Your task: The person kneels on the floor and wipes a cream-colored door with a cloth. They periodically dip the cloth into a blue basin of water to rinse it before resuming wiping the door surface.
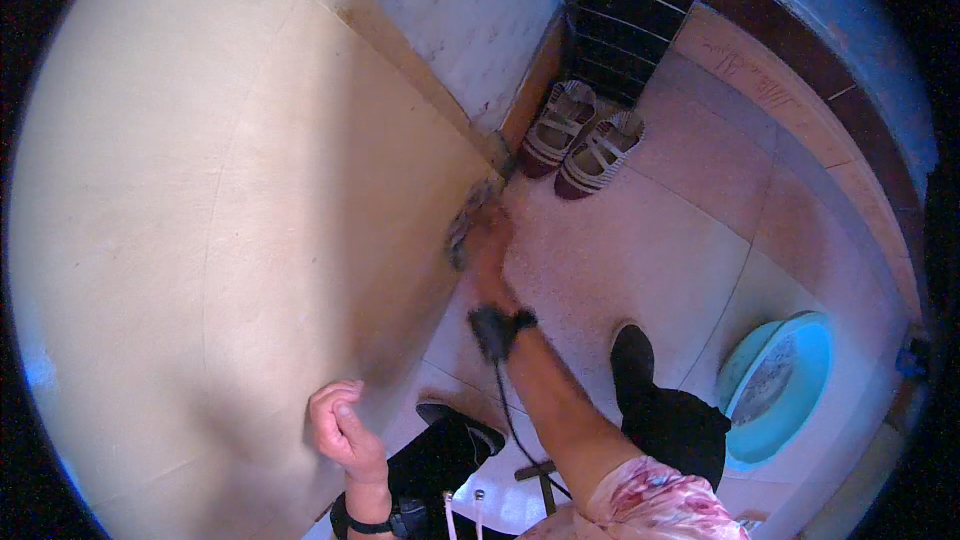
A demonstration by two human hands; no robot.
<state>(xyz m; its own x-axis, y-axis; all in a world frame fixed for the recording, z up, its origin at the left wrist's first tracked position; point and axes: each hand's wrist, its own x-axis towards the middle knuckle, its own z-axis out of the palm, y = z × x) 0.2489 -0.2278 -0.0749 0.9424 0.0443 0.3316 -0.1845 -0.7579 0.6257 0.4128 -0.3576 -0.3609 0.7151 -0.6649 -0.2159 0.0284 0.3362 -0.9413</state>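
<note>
A dark, crumpled cloth (466,229) lies against the foot of the cream wall (285,165), near the corner. On it is my right hand (487,240), blurred, the fingers pressing the cloth to the wall. A black device with a cable sits on that wrist. Lower left, my left hand (341,424) is loosely curled beside the same wall and holds nothing visible; a black band and device circle its wrist.
A pair of striped shoes (577,139) stands near the corner beyond my right hand. To the right, a turquoise basin (806,397) holds sudsy-looking water. My black-shod feet rest on the tiled floor (585,262); dark step tiles edge the far side.
</note>
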